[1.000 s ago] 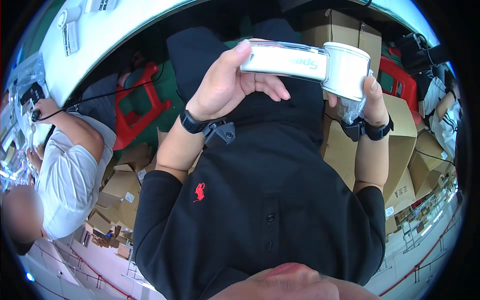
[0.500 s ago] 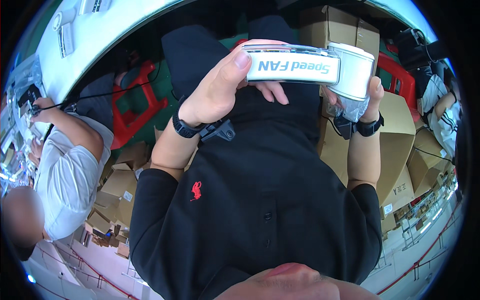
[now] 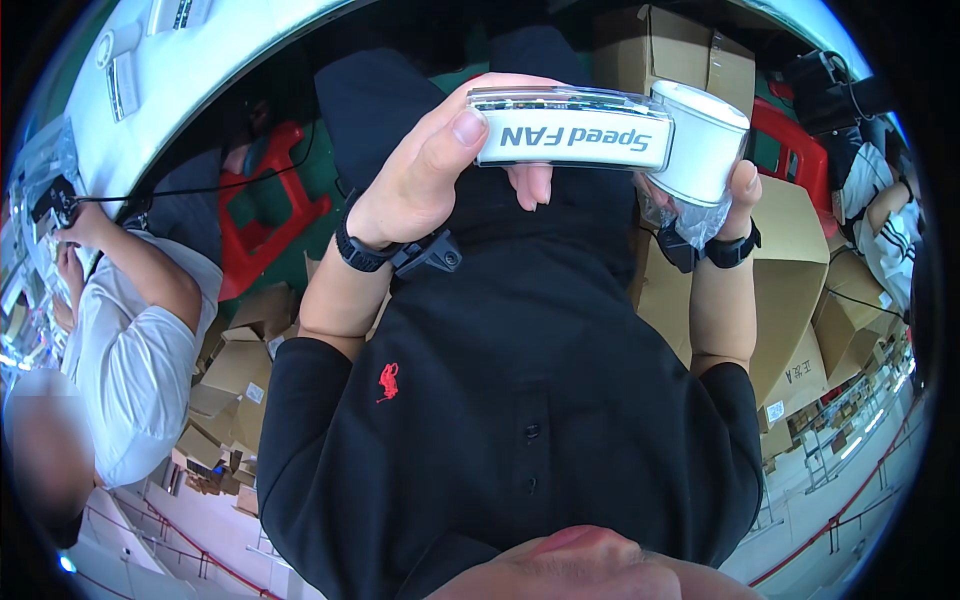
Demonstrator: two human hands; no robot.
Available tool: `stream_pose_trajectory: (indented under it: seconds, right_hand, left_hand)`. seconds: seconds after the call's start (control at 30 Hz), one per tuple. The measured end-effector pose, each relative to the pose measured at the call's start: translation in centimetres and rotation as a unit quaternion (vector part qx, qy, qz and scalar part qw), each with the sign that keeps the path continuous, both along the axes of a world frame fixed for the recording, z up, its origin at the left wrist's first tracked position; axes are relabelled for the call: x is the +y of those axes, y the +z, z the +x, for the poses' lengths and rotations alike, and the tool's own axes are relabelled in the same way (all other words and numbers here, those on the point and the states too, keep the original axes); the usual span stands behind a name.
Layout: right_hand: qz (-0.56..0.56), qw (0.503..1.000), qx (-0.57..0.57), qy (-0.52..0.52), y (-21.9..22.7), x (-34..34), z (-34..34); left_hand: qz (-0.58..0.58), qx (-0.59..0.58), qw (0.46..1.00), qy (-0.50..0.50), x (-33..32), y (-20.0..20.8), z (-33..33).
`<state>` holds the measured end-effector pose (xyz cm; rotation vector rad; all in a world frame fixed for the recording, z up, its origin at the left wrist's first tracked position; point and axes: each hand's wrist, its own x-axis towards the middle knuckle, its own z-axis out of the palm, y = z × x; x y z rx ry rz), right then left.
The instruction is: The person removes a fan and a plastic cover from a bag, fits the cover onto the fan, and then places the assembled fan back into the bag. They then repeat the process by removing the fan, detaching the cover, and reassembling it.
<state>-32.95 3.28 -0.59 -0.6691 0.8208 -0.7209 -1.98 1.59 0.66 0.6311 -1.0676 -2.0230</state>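
Up in front of my torso, both hands hold a white packaged fan. Its long part looks like a slim white box with a clear plastic cover and printed lettering on the side. A round white drum joins it at the right end. My left hand grips the left end, thumb on the corner and fingers passing behind and below. My right hand is closed round the drum's lower right side, thumb up along it. Crumpled clear plastic film hangs under the drum; my right fingers are mostly hidden behind it.
A white table curves across the upper left, bearing similar white packaged fans. At left a co-worker in a white shirt handles something dark. Red stools and cardboard boxes stand around me; another person sits far right.
My hands and the fan have shifted slightly left, with the grip unchanged. The co-worker's arm at left has moved a little.
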Motion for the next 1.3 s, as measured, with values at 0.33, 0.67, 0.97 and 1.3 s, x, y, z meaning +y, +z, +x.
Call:
stream_pose_trajectory:
  seconds: [0.33, 0.67, 0.97, 1.3]
  right_hand:
    - [-0.032, 0.997, 0.041, -0.054, 0.6, -0.1, 0.8]
    - [-0.068, 0.996, 0.047, -0.045, 0.6, -0.8, 2.4]
    - [-0.052, 0.997, 0.052, 0.028, 0.7, -2.1, 2.4]
    - [-0.118, 0.991, 0.065, -0.027, 1.5, -1.8, 5.0]
  left_hand:
    - [-0.013, 0.000, 1.000, 0.003, 0.2, 0.0, -0.4]
    - [0.021, -0.019, 1.000, 0.004, -0.1, -0.5, 0.6]
    - [-0.086, -0.054, 0.994, 0.035, 0.1, -1.3, 1.0]
    - [-0.348, -0.232, 0.901, 0.120, 0.8, -1.7, 0.2]
